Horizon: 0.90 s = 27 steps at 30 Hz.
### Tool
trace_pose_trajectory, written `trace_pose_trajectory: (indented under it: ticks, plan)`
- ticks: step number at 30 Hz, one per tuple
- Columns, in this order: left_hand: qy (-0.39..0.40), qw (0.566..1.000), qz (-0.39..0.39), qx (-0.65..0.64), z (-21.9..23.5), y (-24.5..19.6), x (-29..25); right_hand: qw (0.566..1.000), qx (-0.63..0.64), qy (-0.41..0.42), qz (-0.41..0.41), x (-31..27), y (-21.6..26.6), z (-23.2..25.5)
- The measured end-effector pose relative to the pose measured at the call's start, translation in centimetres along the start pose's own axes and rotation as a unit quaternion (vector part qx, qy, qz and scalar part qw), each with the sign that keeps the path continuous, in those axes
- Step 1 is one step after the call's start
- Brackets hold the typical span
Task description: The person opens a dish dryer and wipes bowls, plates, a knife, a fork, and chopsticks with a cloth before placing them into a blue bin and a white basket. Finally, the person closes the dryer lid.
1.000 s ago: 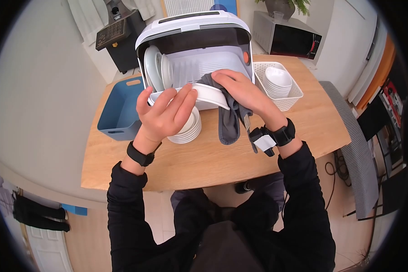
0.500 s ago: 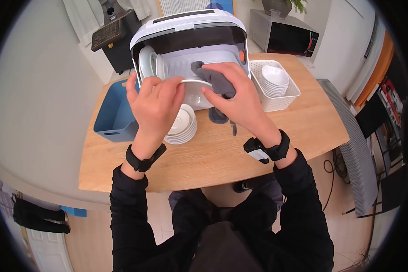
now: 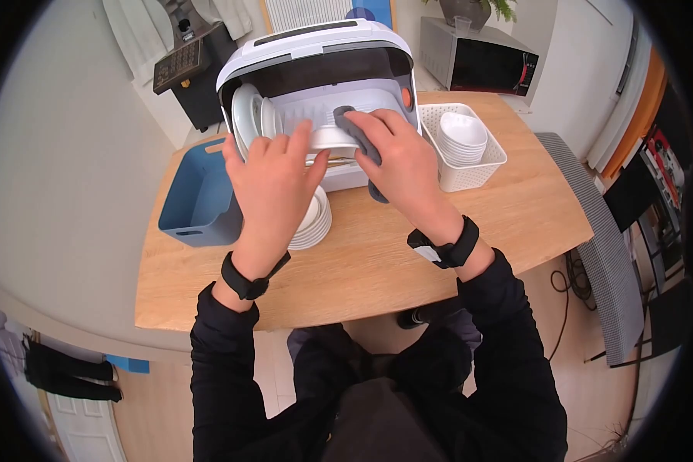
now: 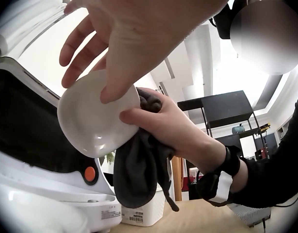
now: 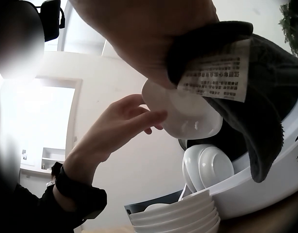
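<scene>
A white bowl [image 3: 335, 138] is held up between both hands, in front of the open dish cabinet [image 3: 316, 52]. My left hand [image 3: 273, 185] holds its left edge, thumb on the near face and fingers spread behind, as the left wrist view shows. My right hand [image 3: 408, 173] grips a dark grey cloth [image 4: 134, 174] and pinches the bowl's right edge through it, the thumb lying on the bowl. Part of the cloth hangs below that hand, and a white printed label [image 5: 214, 77] shows on it. Upright white plates [image 3: 246, 115] stand inside the cabinet's left end.
A stack of white dishes [image 3: 313, 227] stands on the wooden table [image 3: 377, 269], below the left hand. To the left is a blue bin [image 3: 196, 204]. On the right, a white basket [image 3: 473, 179] holds stacked white bowls [image 3: 462, 135]. A microwave [image 3: 489, 65] sits behind.
The bowl has been turned and tilted between the hands, its inside facing me half a second ago. The left fingers have spread from its edge. The cloth has bunched up under the right hand.
</scene>
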State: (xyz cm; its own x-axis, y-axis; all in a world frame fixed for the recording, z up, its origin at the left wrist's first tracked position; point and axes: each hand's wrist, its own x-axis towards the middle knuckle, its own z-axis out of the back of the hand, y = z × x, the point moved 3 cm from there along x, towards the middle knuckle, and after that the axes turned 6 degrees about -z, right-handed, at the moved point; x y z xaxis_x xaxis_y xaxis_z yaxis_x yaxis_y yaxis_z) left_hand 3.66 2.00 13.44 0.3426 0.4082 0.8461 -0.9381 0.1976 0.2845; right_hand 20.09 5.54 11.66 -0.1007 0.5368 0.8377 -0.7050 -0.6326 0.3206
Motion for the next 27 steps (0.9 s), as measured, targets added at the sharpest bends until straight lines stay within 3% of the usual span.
trace_pose_trajectory:
  ticks: [3, 5, 9, 11, 14, 16, 18, 23, 27]
  plan:
    - [0.054, 0.997, -0.03, 0.052, 0.0, -0.3, -0.1, 0.998, -0.006, -0.035, 0.057, 0.0, 0.4, 0.4]
    - [0.036, 0.999, -0.015, -0.01, 0.0, 0.2, -0.4, 0.996, 0.051, -0.053, 0.057, 0.0, 0.3, 0.9]
    - [0.018, 0.984, 0.049, -0.173, -0.4, 0.5, -1.3, 0.978, 0.201, -0.032, -0.039, 0.0, -0.7, 1.2]
    - [0.001, 0.956, 0.097, -0.278, -0.8, 0.7, -1.7, 0.943, 0.312, -0.008, -0.118, -0.3, -1.4, 0.5]
    - [-0.016, 0.881, 0.168, -0.442, -1.1, 0.3, -1.8, 0.909, 0.393, 0.041, -0.135, -1.0, -0.7, -0.2]
    - [-0.01, 0.881, 0.168, -0.442, -0.9, 0.3, -1.6, 0.912, 0.39, 0.033, -0.123, -0.8, -0.7, -0.1]
    - [0.01, 0.936, 0.122, -0.331, -0.2, 0.8, -1.1, 0.933, 0.343, 0.027, -0.11, -0.6, -0.5, 0.0]
    - [-0.074, 0.989, 0.023, -0.125, 2.2, -0.7, -0.9, 0.988, 0.124, 0.01, -0.092, -0.4, -0.6, 0.9]
    - [-0.12, 0.992, -0.029, -0.023, 2.5, -1.6, -1.1, 0.988, 0.124, 0.019, -0.093, -0.4, -0.5, 1.0]
